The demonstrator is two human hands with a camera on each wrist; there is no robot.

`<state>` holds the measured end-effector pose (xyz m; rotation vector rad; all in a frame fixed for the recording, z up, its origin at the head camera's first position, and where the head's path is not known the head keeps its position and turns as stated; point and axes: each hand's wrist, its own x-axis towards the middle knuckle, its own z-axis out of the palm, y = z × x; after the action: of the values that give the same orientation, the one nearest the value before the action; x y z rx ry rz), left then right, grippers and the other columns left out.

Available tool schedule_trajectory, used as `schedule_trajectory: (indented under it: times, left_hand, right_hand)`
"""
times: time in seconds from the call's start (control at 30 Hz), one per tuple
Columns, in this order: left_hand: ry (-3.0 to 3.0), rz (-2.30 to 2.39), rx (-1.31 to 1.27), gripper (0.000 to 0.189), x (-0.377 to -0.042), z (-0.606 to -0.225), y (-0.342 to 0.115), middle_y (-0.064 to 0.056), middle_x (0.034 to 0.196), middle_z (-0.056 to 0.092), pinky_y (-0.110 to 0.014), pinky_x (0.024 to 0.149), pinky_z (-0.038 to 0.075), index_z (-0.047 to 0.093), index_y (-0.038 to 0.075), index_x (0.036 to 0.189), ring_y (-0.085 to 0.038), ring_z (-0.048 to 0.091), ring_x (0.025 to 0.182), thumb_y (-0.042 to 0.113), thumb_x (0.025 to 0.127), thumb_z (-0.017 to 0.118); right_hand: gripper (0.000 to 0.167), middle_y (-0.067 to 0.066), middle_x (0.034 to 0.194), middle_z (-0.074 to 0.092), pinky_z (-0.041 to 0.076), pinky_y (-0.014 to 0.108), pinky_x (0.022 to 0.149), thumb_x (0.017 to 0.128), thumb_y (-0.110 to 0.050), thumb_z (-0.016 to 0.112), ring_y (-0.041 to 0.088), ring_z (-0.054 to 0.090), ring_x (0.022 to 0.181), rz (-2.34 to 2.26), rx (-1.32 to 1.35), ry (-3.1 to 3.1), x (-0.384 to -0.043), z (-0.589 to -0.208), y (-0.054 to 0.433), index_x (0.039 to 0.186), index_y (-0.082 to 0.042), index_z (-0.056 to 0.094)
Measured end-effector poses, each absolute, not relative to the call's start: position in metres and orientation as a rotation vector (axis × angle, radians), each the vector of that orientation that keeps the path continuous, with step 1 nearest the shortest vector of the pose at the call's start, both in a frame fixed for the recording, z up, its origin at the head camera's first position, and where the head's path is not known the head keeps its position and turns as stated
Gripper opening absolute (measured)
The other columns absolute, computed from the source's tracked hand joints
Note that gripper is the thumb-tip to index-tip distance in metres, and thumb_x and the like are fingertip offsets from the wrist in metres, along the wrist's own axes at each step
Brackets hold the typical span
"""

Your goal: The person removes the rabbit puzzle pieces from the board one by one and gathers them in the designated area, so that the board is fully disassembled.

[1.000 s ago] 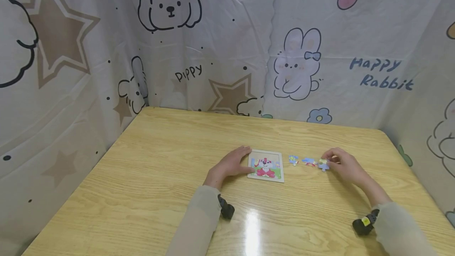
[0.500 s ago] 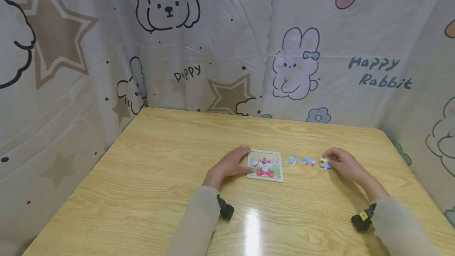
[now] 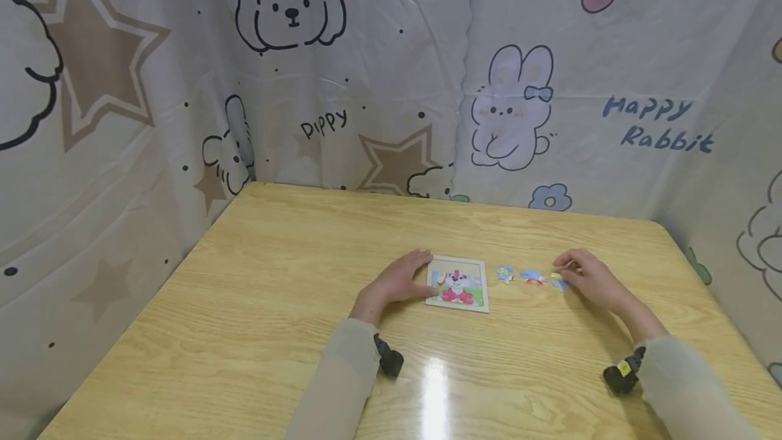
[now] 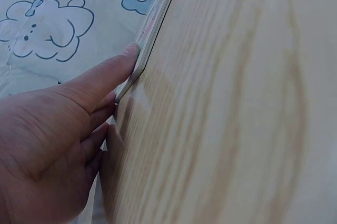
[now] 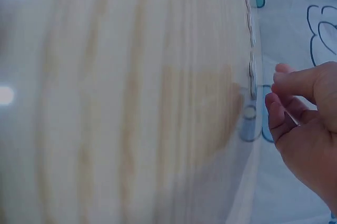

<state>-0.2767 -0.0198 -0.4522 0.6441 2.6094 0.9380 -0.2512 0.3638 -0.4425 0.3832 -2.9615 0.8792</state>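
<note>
My left hand (image 3: 400,278) holds the left side of a small square jigsaw puzzle board (image 3: 457,284), which shows a pink and white cartoon animal and lies flat on the table. Its thumb lies over the lower left border, fingers at the upper left corner; the left wrist view shows the thumb on the board's rim (image 4: 158,23). Right of the board, loose jigsaw pieces lie in a row: a blue and yellow one (image 3: 504,273), a blue and red one (image 3: 533,278) and another (image 3: 559,283), partly hidden by my right hand (image 3: 594,280). The right hand's fingers are loosely bent, with nothing between them.
The wooden table (image 3: 275,257) has a patterned cloth (image 3: 366,53) hanging behind it and at both sides. Black wrist cameras sit on the left wrist (image 3: 389,357) and right wrist (image 3: 622,377). Light glares off the table's near part.
The right hand's fingers, at the rightmost piece before, have come off it and lifted slightly. That piece has shifted a little to the right. The left hand stays on the board.
</note>
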Motion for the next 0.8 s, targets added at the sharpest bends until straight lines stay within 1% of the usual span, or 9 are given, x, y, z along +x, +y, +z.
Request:
schedule_trajectory:
  times: [0.07,0.2,0.27,0.53,0.8]
  left_hand:
    - [2.615,0.924,0.649,0.076,-0.278,-0.452,-0.020,-0.006,0.163,0.027,-0.043,0.126,0.020,0.036,0.015,0.152,-0.024,0.019,0.153,0.039,0.089,0.071]
    - [2.625,0.902,0.657,0.076,-0.278,-0.452,-0.020,-0.006,0.163,0.027,-0.042,0.126,0.020,0.036,0.014,0.152,-0.025,0.020,0.153,0.039,0.089,0.070]
    - [2.628,0.893,0.659,0.076,-0.279,-0.452,-0.020,-0.006,0.163,0.028,-0.042,0.127,0.020,0.036,0.014,0.152,-0.024,0.019,0.153,0.038,0.089,0.070]
    - [2.628,0.889,0.667,0.076,-0.278,-0.452,-0.020,-0.008,0.162,0.030,-0.044,0.126,0.021,0.037,0.013,0.152,-0.026,0.021,0.153,0.038,0.089,0.071]
    - [2.621,0.898,0.659,0.075,-0.278,-0.452,-0.020,-0.005,0.162,0.029,-0.041,0.127,0.020,0.037,0.015,0.152,-0.023,0.019,0.154,0.039,0.089,0.070]
  right_hand:
    - [0.014,0.022,0.110,0.059,0.048,0.021,0.078,0.094,0.002,0.057,0.025,0.058,0.096,0.896,0.414,-2.942,-0.252,-0.442,0.357,0.107,0.004,0.060]
    - [0.012,0.017,0.106,0.059,0.049,0.019,0.076,0.094,-0.003,0.061,0.011,0.055,0.089,0.951,0.471,-2.936,-0.255,-0.442,0.337,0.105,0.002,0.061]
    - [0.011,0.015,0.103,0.060,0.049,0.019,0.075,0.094,-0.003,0.061,0.008,0.053,0.088,0.973,0.497,-2.935,-0.257,-0.441,0.325,0.104,0.001,0.061]
    - [0.008,0.011,0.099,0.059,0.047,0.020,0.074,0.094,-0.005,0.061,0.013,0.052,0.088,1.004,0.612,-2.945,-0.267,-0.442,0.282,0.102,-0.002,0.063]
    - [0.008,0.010,0.099,0.059,0.047,0.022,0.077,0.094,-0.005,0.061,0.014,0.054,0.090,1.042,0.724,-2.948,-0.276,-0.442,0.249,0.102,-0.004,0.062]
